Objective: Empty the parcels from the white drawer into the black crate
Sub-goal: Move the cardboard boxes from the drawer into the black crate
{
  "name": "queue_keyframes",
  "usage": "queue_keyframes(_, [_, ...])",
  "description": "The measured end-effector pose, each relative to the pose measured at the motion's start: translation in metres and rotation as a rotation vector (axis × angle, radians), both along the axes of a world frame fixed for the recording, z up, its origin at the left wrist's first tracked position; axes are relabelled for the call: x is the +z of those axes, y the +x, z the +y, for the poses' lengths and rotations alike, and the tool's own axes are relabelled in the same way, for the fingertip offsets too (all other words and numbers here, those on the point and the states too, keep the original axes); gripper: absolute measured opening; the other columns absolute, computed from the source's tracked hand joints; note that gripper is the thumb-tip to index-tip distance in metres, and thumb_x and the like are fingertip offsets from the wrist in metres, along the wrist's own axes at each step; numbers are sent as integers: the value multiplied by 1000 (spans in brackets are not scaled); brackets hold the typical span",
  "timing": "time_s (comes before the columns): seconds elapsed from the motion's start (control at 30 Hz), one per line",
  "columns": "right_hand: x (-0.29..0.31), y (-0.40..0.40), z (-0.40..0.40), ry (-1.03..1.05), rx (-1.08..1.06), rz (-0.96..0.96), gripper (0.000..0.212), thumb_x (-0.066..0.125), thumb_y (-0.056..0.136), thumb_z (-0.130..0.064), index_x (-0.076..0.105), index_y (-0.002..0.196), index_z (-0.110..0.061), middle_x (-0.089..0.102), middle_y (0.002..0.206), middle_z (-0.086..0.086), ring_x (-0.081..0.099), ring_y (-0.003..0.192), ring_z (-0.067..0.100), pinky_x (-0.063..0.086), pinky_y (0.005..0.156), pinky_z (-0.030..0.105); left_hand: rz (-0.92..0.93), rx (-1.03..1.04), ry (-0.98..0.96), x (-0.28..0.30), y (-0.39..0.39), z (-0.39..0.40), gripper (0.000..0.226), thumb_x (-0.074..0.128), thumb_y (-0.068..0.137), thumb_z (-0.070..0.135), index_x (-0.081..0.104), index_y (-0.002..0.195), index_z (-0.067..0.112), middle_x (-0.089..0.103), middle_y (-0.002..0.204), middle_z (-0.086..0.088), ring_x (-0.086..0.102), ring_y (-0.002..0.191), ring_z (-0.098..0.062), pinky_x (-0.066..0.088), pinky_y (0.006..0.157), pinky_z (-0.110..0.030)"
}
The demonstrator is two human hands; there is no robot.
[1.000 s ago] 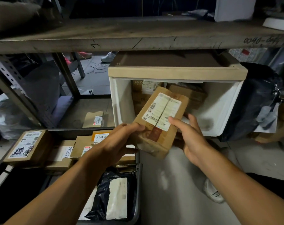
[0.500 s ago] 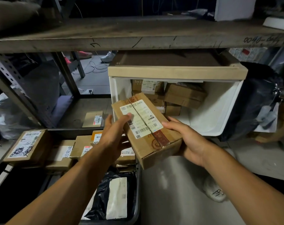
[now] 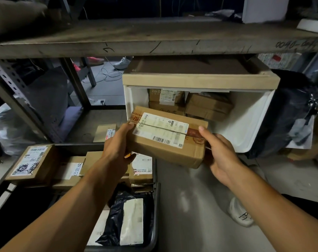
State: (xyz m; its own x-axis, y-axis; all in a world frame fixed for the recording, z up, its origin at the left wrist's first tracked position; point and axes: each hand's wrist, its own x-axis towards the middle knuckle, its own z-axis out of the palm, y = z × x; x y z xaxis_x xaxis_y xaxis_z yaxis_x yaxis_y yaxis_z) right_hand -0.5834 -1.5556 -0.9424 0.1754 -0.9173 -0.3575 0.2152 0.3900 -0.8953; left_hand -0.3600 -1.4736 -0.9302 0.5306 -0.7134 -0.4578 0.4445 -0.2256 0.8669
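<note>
A cardboard parcel (image 3: 168, 137) with a white label on top is held in the air between the white drawer (image 3: 245, 124) and the black crate (image 3: 155, 206), gripped at both ends. The left hand (image 3: 116, 148) clasps its left end, thumb on the top edge, while the right hand (image 3: 221, 153) holds the right end, thumb on top and fingers apparently curled underneath, though they are hidden. More parcels lie in the drawer and in the crate.
</note>
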Motion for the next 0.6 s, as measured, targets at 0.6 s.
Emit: queue_keyframes(0.6, [1,-1,-14,1,-87,-100,56,82,77,-15,58,128,-19,71,120,12,67,112,29,56,95,53,-65,-302,5,10,-3,9,45,55,94,48,61,123,14,68,118,-14,67,105,-30,55,87,-40])
